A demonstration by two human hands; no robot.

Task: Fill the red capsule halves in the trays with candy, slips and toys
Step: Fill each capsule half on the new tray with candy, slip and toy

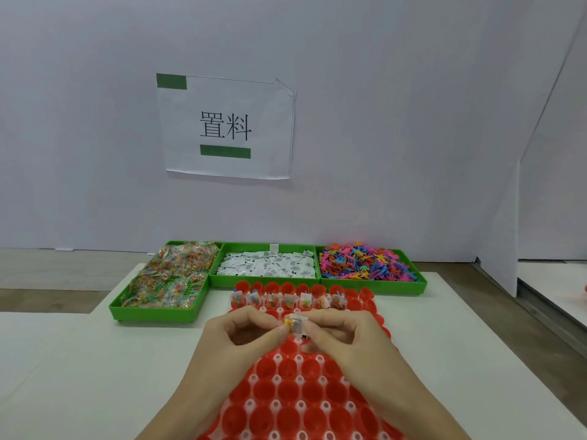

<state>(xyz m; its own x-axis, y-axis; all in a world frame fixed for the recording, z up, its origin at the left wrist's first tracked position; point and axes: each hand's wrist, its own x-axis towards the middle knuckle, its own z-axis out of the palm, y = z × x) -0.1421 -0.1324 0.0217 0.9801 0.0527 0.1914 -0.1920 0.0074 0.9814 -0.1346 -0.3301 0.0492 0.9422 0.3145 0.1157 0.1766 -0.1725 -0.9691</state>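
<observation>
The item in hand is a small clear candy packet (pixel 293 323) backed by a white paper slip (pixel 301 328), held together above the red capsule tray (pixel 286 392) on the white counter (pixel 111 360), just short of the filled row. Both parts are judged very light, thin and limp; the film is likely slick, so a pinch at the outer edges is the sound hold, with the middle left free to fold. The left hand (pixel 244 331) pinches the packet's left edge between thumb and forefinger, remaining fingers curled under. The right hand (pixel 343 333) pinches the right edge and the slip in the same manner. Neither hand is released. Seven capsule halves (pixel 287 300) in the second row from the far edge already carry a packet and slip; the halves nearer the person show bare red cups. Supply sits in three green bins behind the tray: candy packets (pixel 171 277) at left, slips (pixel 268 265) in the centre, coloured plastic toy figures (pixel 365 263) at right. The toys appear small and springy, and are judged likely to snag on one another
</observation>
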